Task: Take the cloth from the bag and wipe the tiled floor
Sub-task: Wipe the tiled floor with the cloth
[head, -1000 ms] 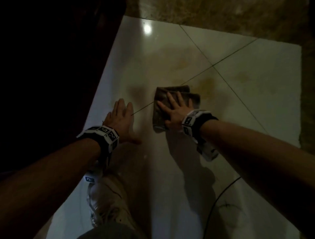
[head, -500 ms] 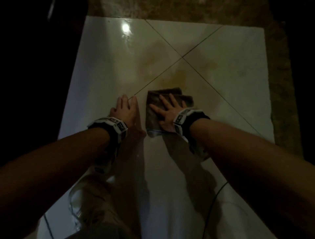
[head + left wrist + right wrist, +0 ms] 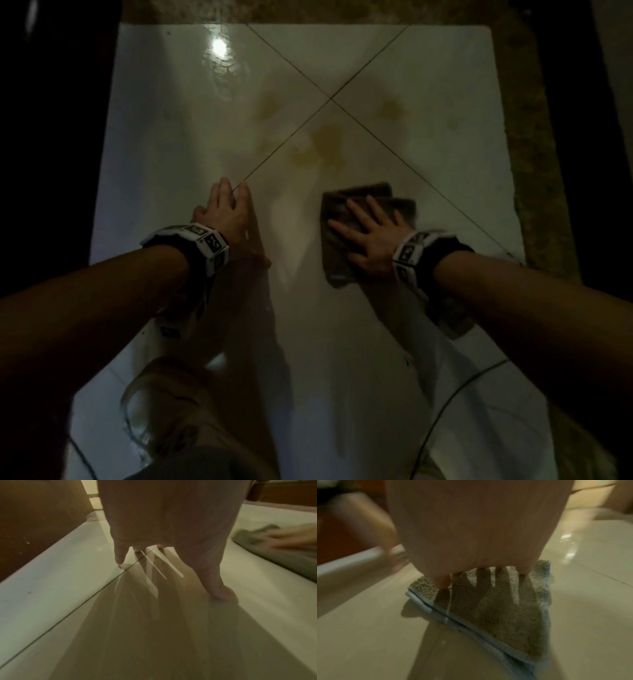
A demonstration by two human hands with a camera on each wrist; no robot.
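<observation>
The folded cloth [image 3: 368, 233] is pressed flat on the tiled floor [image 3: 428, 154] under the right hand [image 3: 371, 236], whose fingers [image 3: 354, 209] are spread straight across it and curl round nothing. The left hand [image 3: 226, 219] is planted on the bare tile well apart from the cloth, fingers extended, nothing held.

The yellowish stains [image 3: 325, 144] lie beyond the cloth, near the crossing of the grout lines [image 3: 330, 99], and could be missed if the strokes are kept short. Since the cloth is only pinned by a flat palm, its stacked layers could be slid apart or bunched on the glossy tile. The left hand, if weight is borne on it, might slip on a wet patch.

The stains and the dark cable [image 3: 455, 394] near the right forearm are shown only in the head view. The pale hemmed edges [image 3: 453, 618] and looped pile of the cloth are shown only by the right wrist view, while the left fingertip contact with the tile, mirrored in its gloss, is confirmed by the left wrist view.
</observation>
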